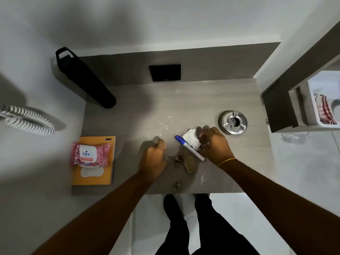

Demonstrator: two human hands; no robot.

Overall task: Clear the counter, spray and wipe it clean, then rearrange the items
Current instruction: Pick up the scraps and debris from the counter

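Observation:
On the grey counter my right hand pinches a crumpled white tissue, which rests on the surface. A blue-capped marker lies diagonally just left of the tissue, touching it. My left hand is a closed fist on the counter; whether it holds anything is hidden. Dry leaf bits and crumbs lie between and below my hands. White specks are scattered above them.
A pink wipes pack lies on an orange booklet at the front left. A black bottle stands at the back left, a steel ashtray at the right, a black wall plate behind. A white bin holds striped cloth.

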